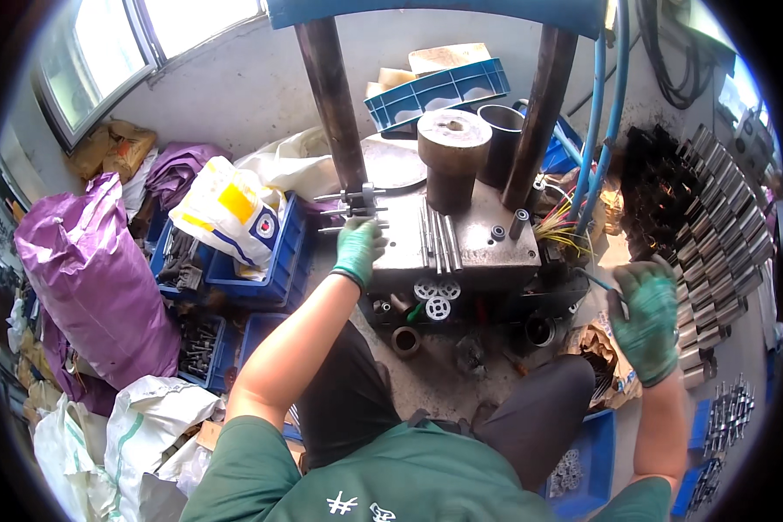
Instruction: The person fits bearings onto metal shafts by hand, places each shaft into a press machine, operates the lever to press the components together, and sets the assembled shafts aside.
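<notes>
Both hands wear green gloves. At the left edge of a steel press block, my left hand [359,248] is closed around the near side of a metal part with several pins sticking out [358,202]. My right hand [648,317] is raised at the right, fingers curled around the end of a thin grey-blue rod [594,278]. What lies inside that grip is partly hidden. On the block [487,230], several steel rods [439,237] lie side by side. A thick steel cylinder [452,157] stands behind them. Small round parts with holes [438,307] sit at its front edge.
Two dark posts [332,100] rise from the block. Blue crates [274,270] and a purple sack [91,278] crowd the left. Stacked metal tubes [713,261] stand far right, near blue hoses [593,130]. A blue bin [596,452] of small parts sits by my right leg.
</notes>
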`<state>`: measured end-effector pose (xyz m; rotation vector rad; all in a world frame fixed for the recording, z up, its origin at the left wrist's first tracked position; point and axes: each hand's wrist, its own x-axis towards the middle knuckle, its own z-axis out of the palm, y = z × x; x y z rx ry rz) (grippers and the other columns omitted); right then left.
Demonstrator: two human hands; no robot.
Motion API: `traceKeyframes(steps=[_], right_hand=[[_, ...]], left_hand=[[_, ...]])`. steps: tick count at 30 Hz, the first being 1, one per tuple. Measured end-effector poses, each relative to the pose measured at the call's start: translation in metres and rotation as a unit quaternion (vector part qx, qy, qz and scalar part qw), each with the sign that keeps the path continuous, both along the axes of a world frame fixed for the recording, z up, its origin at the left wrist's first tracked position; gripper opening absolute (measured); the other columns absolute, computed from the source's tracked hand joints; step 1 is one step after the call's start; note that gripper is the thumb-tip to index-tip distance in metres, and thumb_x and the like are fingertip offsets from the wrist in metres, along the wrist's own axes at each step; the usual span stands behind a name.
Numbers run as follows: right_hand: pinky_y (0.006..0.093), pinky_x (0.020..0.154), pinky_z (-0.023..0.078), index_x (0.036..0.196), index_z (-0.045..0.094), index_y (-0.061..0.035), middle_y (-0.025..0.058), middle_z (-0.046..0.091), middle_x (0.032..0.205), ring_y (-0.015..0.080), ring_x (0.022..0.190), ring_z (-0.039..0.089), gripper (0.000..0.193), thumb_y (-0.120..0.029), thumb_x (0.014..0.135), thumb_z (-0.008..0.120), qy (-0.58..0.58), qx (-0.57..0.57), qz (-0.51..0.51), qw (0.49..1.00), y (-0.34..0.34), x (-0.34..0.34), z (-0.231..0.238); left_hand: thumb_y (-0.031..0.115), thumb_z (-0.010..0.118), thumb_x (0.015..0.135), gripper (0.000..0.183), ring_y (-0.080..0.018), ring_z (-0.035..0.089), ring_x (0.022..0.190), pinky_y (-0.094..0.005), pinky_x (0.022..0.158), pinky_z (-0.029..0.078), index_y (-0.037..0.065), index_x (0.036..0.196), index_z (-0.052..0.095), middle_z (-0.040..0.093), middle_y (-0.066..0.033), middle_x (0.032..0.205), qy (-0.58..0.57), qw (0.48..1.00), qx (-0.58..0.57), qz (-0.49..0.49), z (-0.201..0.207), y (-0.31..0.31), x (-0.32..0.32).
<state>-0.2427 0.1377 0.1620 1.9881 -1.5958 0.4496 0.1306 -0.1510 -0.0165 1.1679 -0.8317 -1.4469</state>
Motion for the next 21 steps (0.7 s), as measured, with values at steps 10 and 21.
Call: traceKeyframes(steps=[10, 21], right_hand=[[0.0453, 0.112, 0.043, 0.118, 0.074, -0.0081, 0.0114, 0.071, 0.126, 0.0326, 0.119, 0.063, 0.038, -0.01, 0.08, 0.075, -0.221, -0.01, -0.018, 0.975, -0.189, 0.004, -0.157], [0.0448, 0.11, 0.047, 0.121, 0.073, -0.0049, 0.0131, 0.068, 0.135, 0.0347, 0.122, 0.061, 0.039, -0.007, 0.082, 0.076, -0.299, -0.033, -0.016, 0.954, -0.236, -0.012, -0.213]], left_hand=[[0.034, 0.08, 0.085, 0.048, -0.0357, 0.069, 0.106, -0.0468, 0.097, 0.056, 0.01, 0.127, 0.074, 0.066, -0.0208, 0.114, -0.583, 0.709, -0.299, -0.263, 0.003, 0.038, -0.045], [0.014, 0.058, 0.096, 0.049, -0.025, 0.067, 0.066, -0.0366, 0.054, 0.058, 0.005, 0.144, 0.052, 0.069, -0.0156, 0.09, -0.252, 0.946, -0.087, -0.182, -0.035, 0.028, -0.038]])
